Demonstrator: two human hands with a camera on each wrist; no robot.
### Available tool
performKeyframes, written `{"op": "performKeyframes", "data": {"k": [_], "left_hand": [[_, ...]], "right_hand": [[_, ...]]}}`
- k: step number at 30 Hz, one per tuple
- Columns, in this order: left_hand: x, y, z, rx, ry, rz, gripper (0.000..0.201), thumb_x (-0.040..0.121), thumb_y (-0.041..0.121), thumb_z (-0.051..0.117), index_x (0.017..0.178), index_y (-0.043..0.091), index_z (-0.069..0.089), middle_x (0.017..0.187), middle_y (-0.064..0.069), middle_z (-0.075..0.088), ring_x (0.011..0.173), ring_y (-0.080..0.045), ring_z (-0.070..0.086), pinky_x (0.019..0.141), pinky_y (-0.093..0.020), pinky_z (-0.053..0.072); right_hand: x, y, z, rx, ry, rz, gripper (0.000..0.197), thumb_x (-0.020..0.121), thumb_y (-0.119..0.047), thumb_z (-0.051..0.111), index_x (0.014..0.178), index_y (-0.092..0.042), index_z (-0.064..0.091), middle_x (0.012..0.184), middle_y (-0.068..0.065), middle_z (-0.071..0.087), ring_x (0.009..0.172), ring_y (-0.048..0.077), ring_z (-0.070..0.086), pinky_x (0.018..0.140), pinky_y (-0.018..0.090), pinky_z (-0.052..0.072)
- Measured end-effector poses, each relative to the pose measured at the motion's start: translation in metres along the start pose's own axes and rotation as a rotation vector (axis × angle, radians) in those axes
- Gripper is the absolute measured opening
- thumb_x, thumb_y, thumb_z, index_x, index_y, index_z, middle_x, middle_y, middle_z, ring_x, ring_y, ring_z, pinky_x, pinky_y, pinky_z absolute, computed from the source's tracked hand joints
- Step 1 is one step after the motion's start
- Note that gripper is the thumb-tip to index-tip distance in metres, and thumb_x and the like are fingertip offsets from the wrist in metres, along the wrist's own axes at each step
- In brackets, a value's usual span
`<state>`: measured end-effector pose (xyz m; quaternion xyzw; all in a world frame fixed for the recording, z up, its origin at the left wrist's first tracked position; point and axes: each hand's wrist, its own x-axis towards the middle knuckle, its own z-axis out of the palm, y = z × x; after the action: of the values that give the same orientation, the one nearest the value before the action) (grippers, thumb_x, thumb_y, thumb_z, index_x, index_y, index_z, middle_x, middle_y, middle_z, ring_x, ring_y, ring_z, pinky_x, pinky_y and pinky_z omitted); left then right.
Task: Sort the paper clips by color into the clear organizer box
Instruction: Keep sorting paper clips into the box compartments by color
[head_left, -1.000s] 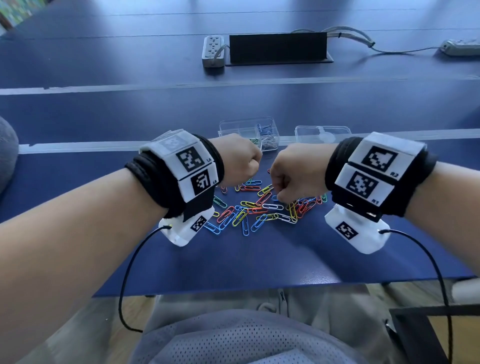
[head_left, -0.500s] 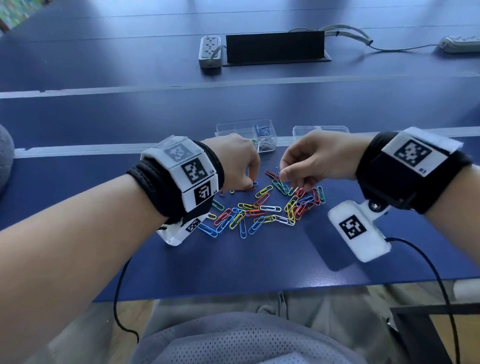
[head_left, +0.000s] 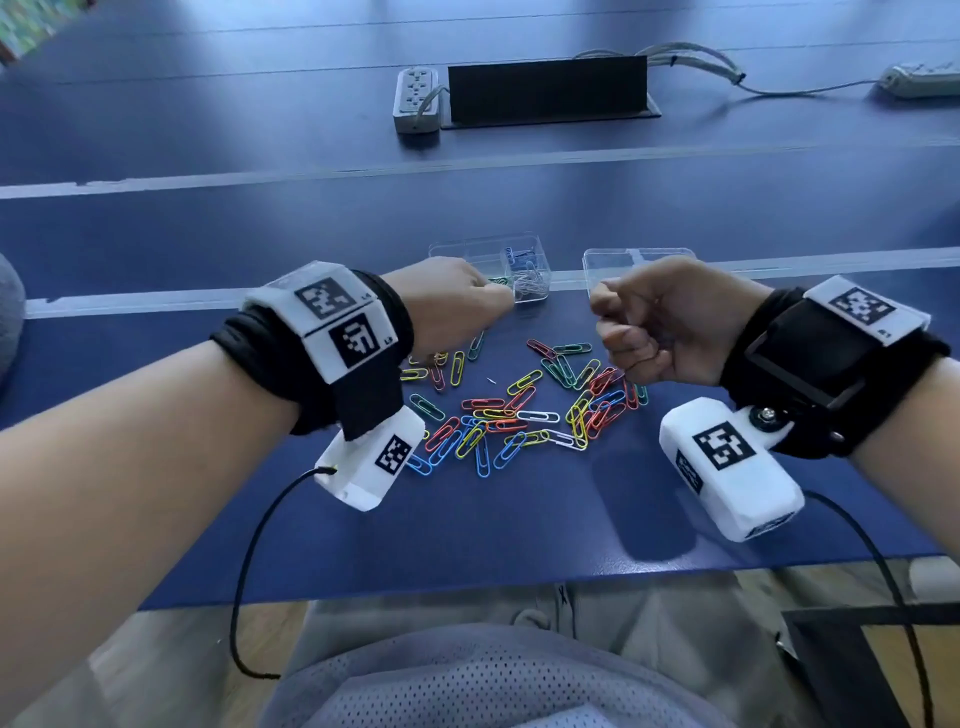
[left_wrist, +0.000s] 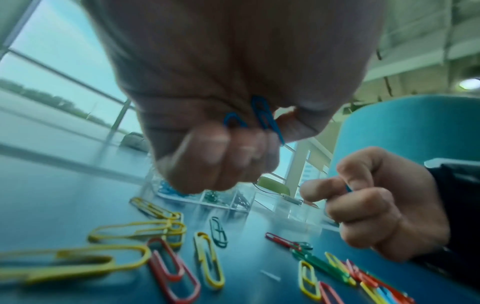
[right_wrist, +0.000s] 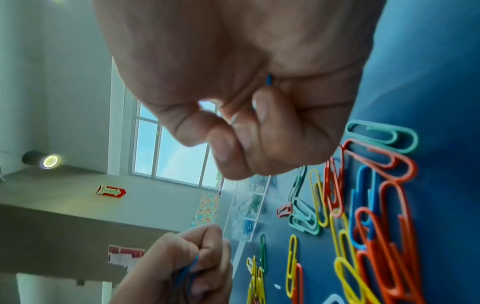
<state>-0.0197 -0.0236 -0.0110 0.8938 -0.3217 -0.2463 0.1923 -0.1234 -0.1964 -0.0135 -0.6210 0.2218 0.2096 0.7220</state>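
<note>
A pile of colored paper clips (head_left: 519, 410) lies on the blue table between my hands. Behind it stands the clear organizer box (head_left: 462, 249), with blue, green and white clips in its compartments. My left hand (head_left: 493, 301) hovers at the box's near edge, fingers curled round two blue clips (left_wrist: 262, 115). My right hand (head_left: 618, 338) is a fist above the pile's right side. It grips a blue clip (right_wrist: 269, 79), of which only the tip shows.
A clear lid (head_left: 639, 260) lies right of the box. At the far side of the table are a power strip (head_left: 415, 98), a black cable panel (head_left: 545, 88) and a second strip (head_left: 919, 80). The table's front edge runs just above my lap.
Both hands have left the pile. The left one moved up and forward to the box. The right one lifted and closed into a fist.
</note>
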Motion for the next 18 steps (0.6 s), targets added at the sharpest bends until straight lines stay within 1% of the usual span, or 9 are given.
{"op": "performKeyframes", "data": {"k": [2,5,7,8,11,12,14,16,18], "left_hand": [[-0.003,-0.007,0.0,-0.085,-0.071,0.004,0.032,0.089,0.029,0.044,0.061,0.015,0.041,0.051,-0.008,0.044,0.038,-0.021,0.038,0.041,-0.018,0.036],[-0.01,-0.019,0.003,-0.111,-0.144,0.06,0.034,0.093,0.035,0.05,0.065,0.016,0.042,0.052,-0.002,0.049,0.032,-0.012,0.041,0.04,-0.019,0.036],[-0.018,-0.03,0.003,-0.058,-0.137,0.12,0.025,0.09,0.034,0.055,0.069,0.024,0.047,0.051,0.007,0.051,0.034,-0.002,0.038,0.046,-0.022,0.036],[-0.023,-0.034,0.003,-0.018,-0.141,0.153,0.02,0.087,0.034,0.059,0.07,0.028,0.051,0.05,0.009,0.05,0.039,-0.003,0.038,0.049,-0.022,0.035],[-0.04,-0.04,-0.003,0.047,-0.192,0.21,0.012,0.079,0.037,0.069,0.07,0.031,0.062,0.045,0.013,0.048,0.046,-0.005,0.039,0.048,-0.013,0.03],[-0.045,-0.042,-0.004,0.069,-0.202,0.214,0.012,0.077,0.037,0.071,0.07,0.03,0.065,0.044,0.015,0.048,0.045,-0.004,0.041,0.048,-0.012,0.03],[-0.051,-0.046,-0.006,0.129,-0.204,0.214,0.013,0.075,0.035,0.074,0.067,0.029,0.066,0.041,0.015,0.048,0.044,-0.004,0.042,0.047,-0.01,0.031],[-0.056,-0.051,-0.004,0.189,-0.215,0.21,0.012,0.073,0.033,0.075,0.066,0.028,0.066,0.041,0.012,0.046,0.043,-0.004,0.042,0.046,-0.01,0.032],[-0.058,-0.054,0.0,0.235,-0.227,0.194,0.01,0.07,0.033,0.076,0.071,0.029,0.068,0.04,0.012,0.046,0.044,-0.002,0.043,0.046,-0.011,0.032]], "right_hand": [[0.0,-0.001,0.008,-0.109,-0.018,-0.014,0.016,0.056,-0.007,0.036,0.067,-0.017,0.043,0.046,0.0,0.038,0.035,0.009,0.027,0.035,0.01,0.017],[-0.002,-0.001,0.029,-0.389,-0.033,-0.058,0.015,0.071,-0.007,0.046,0.074,-0.016,0.057,0.05,-0.001,0.043,0.037,0.009,0.029,0.035,0.011,0.018],[-0.005,0.0,0.047,-0.737,-0.034,-0.123,0.008,0.077,-0.014,0.061,0.076,-0.019,0.066,0.048,-0.007,0.047,0.037,0.007,0.033,0.036,0.017,0.026],[-0.006,0.002,0.054,-0.94,-0.025,-0.162,0.007,0.078,-0.019,0.064,0.077,-0.024,0.069,0.048,-0.007,0.05,0.038,0.005,0.037,0.037,0.016,0.031],[-0.006,0.008,0.074,-1.353,0.024,-0.227,0.012,0.075,-0.027,0.067,0.084,-0.031,0.073,0.046,-0.007,0.052,0.045,0.003,0.044,0.04,0.008,0.032],[-0.005,0.009,0.079,-1.418,0.037,-0.237,0.015,0.075,-0.028,0.068,0.088,-0.031,0.073,0.046,-0.008,0.051,0.049,0.003,0.044,0.044,0.009,0.032],[-0.001,0.012,0.088,-1.507,0.044,-0.265,0.02,0.074,-0.029,0.07,0.094,-0.029,0.073,0.055,-0.009,0.049,0.061,0.009,0.046,0.052,0.019,0.037],[0.002,0.012,0.093,-1.567,0.046,-0.28,0.019,0.075,-0.027,0.07,0.093,-0.027,0.073,0.068,-0.008,0.056,0.073,0.015,0.051,0.063,0.021,0.04],[0.002,0.012,0.094,-1.608,0.039,-0.289,0.015,0.076,-0.024,0.067,0.089,-0.025,0.074,0.077,-0.004,0.064,0.077,0.019,0.057,0.067,0.023,0.046]]}}
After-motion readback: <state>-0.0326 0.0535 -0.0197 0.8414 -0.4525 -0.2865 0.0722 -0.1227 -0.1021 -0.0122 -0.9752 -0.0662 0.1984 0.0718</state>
